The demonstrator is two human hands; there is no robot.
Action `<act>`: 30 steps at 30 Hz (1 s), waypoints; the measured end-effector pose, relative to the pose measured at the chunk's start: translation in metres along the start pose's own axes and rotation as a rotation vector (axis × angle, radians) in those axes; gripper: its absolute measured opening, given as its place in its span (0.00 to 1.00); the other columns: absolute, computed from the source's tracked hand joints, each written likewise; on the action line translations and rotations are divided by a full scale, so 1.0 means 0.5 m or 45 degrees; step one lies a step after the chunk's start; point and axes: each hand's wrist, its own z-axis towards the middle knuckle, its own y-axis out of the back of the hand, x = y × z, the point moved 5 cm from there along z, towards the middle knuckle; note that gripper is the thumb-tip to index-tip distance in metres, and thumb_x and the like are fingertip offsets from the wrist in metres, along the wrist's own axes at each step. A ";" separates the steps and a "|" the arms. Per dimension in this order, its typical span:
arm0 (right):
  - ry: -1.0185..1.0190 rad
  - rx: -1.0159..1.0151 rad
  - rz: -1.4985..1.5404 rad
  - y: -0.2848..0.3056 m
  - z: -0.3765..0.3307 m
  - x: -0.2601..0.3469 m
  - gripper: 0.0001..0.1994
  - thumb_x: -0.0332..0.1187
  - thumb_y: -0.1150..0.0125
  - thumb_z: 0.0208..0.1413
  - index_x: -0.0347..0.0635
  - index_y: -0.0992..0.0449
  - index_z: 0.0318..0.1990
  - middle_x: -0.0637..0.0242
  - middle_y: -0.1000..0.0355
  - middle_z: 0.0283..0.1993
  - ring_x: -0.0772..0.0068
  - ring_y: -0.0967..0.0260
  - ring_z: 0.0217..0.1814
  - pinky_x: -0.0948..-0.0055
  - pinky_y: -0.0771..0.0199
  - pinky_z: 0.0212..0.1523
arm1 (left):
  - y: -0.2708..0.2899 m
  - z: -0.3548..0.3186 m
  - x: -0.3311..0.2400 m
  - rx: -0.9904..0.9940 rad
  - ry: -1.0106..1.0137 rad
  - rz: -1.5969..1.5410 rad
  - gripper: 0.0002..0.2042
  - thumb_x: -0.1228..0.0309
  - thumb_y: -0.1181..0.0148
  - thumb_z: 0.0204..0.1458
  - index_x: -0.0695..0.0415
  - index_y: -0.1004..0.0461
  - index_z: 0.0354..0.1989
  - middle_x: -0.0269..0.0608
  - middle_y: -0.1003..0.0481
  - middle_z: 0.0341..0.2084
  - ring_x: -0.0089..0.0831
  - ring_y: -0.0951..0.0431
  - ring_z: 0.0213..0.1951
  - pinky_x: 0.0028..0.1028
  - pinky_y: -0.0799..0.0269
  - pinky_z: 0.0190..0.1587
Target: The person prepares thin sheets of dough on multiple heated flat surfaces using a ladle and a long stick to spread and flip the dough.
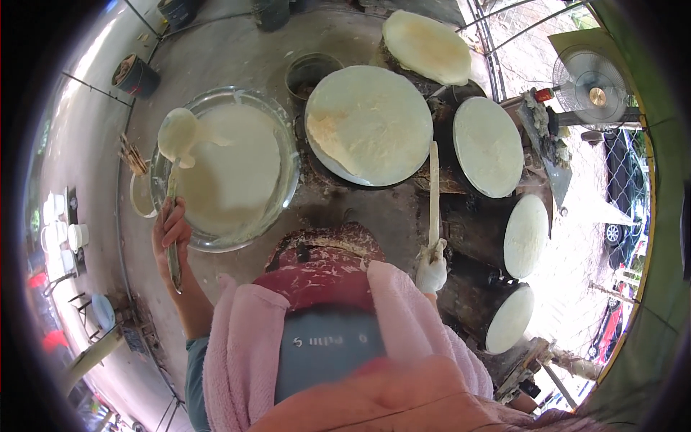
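My left hand (170, 232) grips the handle of a long ladle (177, 135), whose batter-coated bowl hangs over the large glass bowl (291, 155) of pale batter. My right hand (432, 268), white with batter, holds a long flat wooden stick (433, 189) that points up toward the round griddle (369, 125) in front of me. A thin pale crepe covers that griddle, with one browned patch at its left edge. Between my arms lies a pink towel (248, 338) over my lap.
Several more round griddles with pale crepes curve away to the right (488, 146) (525, 235) (509, 318), and one sits at the back (426, 45). A dark pot (311, 72) stands behind the bowl. A fan (590, 88) stands at right, white cups (61, 234) at far left.
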 end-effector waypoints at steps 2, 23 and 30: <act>0.006 0.044 0.000 0.006 0.019 -0.005 0.26 0.49 0.46 0.54 0.59 0.37 0.61 0.58 0.28 0.40 0.53 0.28 0.37 0.61 0.29 0.36 | -0.003 0.007 0.010 0.011 -0.013 0.028 0.13 0.70 0.61 0.63 0.72 0.39 0.41 0.28 0.44 0.13 0.14 0.45 0.06 0.14 0.55 0.06; 1.129 0.323 0.304 0.006 0.680 0.381 0.28 0.52 0.47 0.52 0.56 0.38 0.61 0.52 0.26 0.40 0.48 0.28 0.41 0.57 0.29 0.39 | -0.098 0.052 0.188 -0.071 -0.186 -0.006 0.13 0.69 0.63 0.63 0.71 0.39 0.42 0.26 0.42 0.15 0.11 0.43 0.09 0.15 0.51 0.10; 1.332 0.467 -0.030 -0.102 0.750 0.762 0.22 0.47 0.50 0.54 0.62 0.33 0.57 0.59 0.28 0.48 0.51 0.31 0.47 0.60 0.31 0.46 | -0.075 0.067 0.209 -0.465 -0.189 0.290 0.14 0.68 0.59 0.62 0.72 0.37 0.41 0.27 0.42 0.16 0.11 0.43 0.10 0.14 0.47 0.12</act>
